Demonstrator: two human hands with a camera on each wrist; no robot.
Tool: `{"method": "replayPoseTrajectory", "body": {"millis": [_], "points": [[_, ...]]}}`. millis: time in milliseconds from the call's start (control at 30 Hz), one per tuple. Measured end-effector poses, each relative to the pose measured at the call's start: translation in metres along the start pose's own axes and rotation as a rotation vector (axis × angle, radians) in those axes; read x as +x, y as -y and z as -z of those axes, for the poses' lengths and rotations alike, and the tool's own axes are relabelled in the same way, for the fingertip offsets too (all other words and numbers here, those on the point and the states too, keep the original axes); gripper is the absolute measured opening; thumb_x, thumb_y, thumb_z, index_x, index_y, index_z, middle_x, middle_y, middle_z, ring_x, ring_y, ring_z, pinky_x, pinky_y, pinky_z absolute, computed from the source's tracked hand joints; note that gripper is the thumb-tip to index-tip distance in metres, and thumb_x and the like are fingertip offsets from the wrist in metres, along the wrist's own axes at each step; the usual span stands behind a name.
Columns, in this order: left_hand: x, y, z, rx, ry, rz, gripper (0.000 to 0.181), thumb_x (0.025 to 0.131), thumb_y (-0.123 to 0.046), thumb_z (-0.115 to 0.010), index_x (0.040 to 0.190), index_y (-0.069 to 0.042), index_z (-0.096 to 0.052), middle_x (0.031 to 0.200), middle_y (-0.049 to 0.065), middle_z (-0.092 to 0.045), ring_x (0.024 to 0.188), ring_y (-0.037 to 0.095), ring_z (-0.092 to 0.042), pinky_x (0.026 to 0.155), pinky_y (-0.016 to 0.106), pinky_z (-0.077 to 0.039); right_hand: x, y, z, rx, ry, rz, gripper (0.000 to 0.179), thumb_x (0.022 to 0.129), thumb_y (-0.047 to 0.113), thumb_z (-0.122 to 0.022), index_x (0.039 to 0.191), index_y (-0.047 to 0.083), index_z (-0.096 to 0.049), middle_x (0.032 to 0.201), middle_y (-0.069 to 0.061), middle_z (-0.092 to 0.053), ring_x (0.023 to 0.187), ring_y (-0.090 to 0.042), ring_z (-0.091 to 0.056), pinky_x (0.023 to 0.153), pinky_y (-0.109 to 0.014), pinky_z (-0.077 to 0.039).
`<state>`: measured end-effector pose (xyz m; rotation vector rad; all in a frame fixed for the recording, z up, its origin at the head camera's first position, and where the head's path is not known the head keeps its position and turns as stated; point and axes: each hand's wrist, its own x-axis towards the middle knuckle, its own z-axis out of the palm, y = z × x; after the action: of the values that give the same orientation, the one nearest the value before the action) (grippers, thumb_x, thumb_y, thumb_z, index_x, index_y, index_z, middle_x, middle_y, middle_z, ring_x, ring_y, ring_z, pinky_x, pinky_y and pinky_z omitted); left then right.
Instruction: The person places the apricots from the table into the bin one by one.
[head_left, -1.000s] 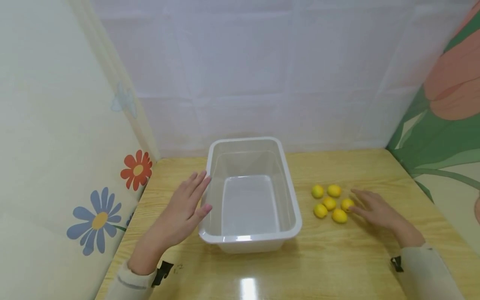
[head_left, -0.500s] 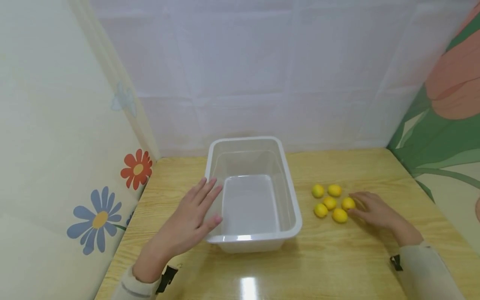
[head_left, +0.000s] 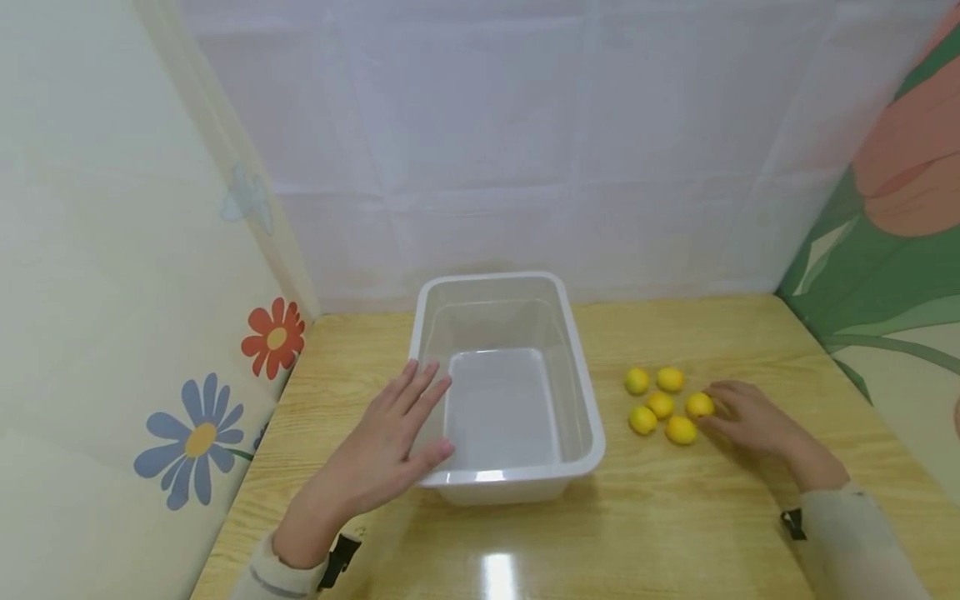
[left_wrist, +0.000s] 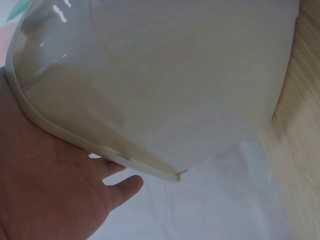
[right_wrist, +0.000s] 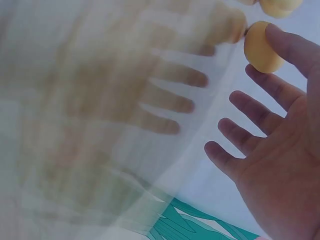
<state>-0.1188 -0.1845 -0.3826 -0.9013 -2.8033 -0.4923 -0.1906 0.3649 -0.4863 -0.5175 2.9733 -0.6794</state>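
A clear plastic bin [head_left: 583,375] stands empty in the middle of the wooden table. My left hand [head_left: 408,412] lies flat against the bin's left wall near the front corner, fingers straight, thumb by the rim. The left wrist view has the bin wall [left_wrist: 165,75] right above my palm [left_wrist: 45,190]. Several small yellow lemons [head_left: 660,405] lie in a cluster right of the bin. My right hand [head_left: 731,408] rests on the table beside them, fingers spread. Its thumb touches the nearest lemon [head_left: 699,405], also seen in the right wrist view [right_wrist: 262,47].
The wooden table [head_left: 675,517] is boxed in by a flower-print panel [head_left: 150,333] on the left, a white sheet [head_left: 525,167] behind and a tulip-print panel [head_left: 885,250] on the right. A light glare sits on the table's front edge.
My left hand has slid right until it lies against the bin's left wall. The right hand has edged left up to the nearest lemon. The bin and the lemons stay in place.
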Motion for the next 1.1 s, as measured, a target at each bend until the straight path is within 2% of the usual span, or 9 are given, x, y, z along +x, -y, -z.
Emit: {"method": "replayPoseTrajectory", "body": {"millis": [233, 533, 833, 1100], "points": [[0.001, 0.000, 0.000, 0.011, 0.028, 0.019, 0.077, 0.100, -0.056, -0.053, 0.163, -0.021, -0.025, 0.171, -0.001, -0.005, 0.157, 0.034, -0.003, 0.121, 0.060, -0.018, 0.000, 0.004, 0.011, -0.037, -0.052, 0.054, 0.053, 0.093, 0.023, -0.073, 0.127, -0.015, -0.058, 0.132, -0.042, -0.051, 0.123, -0.059, -0.045, 0.102, -0.071, -0.034], [0.001, -0.002, 0.000, 0.003, 0.058, 0.049, 0.076, 0.100, -0.061, -0.050, 0.163, -0.027, -0.023, 0.171, -0.006, -0.004, 0.157, 0.030, 0.002, 0.122, 0.059, -0.018, 0.001, 0.025, 0.027, -0.021, -0.148, 0.144, 0.049, 0.091, 0.016, -0.075, 0.125, -0.016, -0.059, 0.130, -0.041, -0.053, 0.120, -0.058, -0.046, 0.098, -0.071, -0.037], [0.001, -0.001, -0.002, -0.009, 0.035, 0.030, 0.074, 0.099, -0.055, -0.055, 0.162, -0.027, -0.026, 0.170, -0.002, -0.008, 0.157, 0.035, 0.000, 0.119, 0.062, -0.022, 0.004, 0.049, 0.041, -0.020, -0.145, 0.140, 0.051, 0.095, 0.024, -0.072, 0.131, -0.010, -0.059, 0.140, -0.037, -0.047, 0.128, -0.056, -0.040, 0.101, -0.072, -0.034], [0.001, 0.001, -0.003, -0.033, 0.036, 0.030, 0.072, 0.100, -0.052, -0.056, 0.162, -0.029, -0.027, 0.170, -0.002, -0.010, 0.157, 0.035, 0.002, 0.117, 0.064, -0.024, 0.009, 0.064, 0.049, -0.052, -0.199, 0.223, 0.049, 0.089, 0.019, -0.079, 0.128, -0.005, -0.062, 0.139, -0.032, -0.049, 0.128, -0.053, -0.041, 0.099, -0.070, -0.037]]}}
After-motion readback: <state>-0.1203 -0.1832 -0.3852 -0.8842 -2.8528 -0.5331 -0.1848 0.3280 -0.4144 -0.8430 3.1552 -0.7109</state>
